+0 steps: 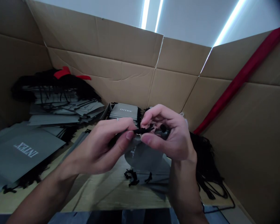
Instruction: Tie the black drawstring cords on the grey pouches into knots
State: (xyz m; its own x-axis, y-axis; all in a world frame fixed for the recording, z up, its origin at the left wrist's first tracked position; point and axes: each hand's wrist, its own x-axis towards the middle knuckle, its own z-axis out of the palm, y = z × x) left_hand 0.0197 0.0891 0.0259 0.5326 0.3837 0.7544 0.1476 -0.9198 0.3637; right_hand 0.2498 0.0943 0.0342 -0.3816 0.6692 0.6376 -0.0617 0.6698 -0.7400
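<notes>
A black cord [140, 131] with a knot in it runs between my two hands in the middle of the head view. My left hand [107, 146] pinches it between thumb and forefinger. Curled round the cord's other end is my right hand [175, 133], its thumb and fingertips close to the knot; a dark rounded piece shows inside its fingers, its kind unclear. Just below the hands is a grey drawstring bag [146, 157], partly hidden by them. It lies over a stack of grey bags [157, 177] with black cord ends at the edge.
Grey bags marked INTEX [37, 146] lie at the left, and a heap of bags with black cords [63, 102] stands behind. Another stack [124, 110] is at the back. Loose black cords [207, 165] hang at the right. Cardboard walls [121, 74] enclose the table [105, 193].
</notes>
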